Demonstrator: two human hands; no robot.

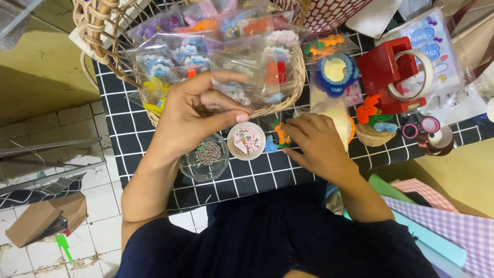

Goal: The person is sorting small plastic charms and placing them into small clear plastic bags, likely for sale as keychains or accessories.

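The wicker basket (288, 90) of bagged crochet trinkets sits at twelve o'clock on the checked tablecloth (128, 128), tilted toward the person for easy picking. The left hand (193, 116) pinches one clear packet (231, 92) at its rim. At three o'clock the right hand (316, 146) presses narrowly on an orange flower (281, 135), beside the bead dish (246, 140).
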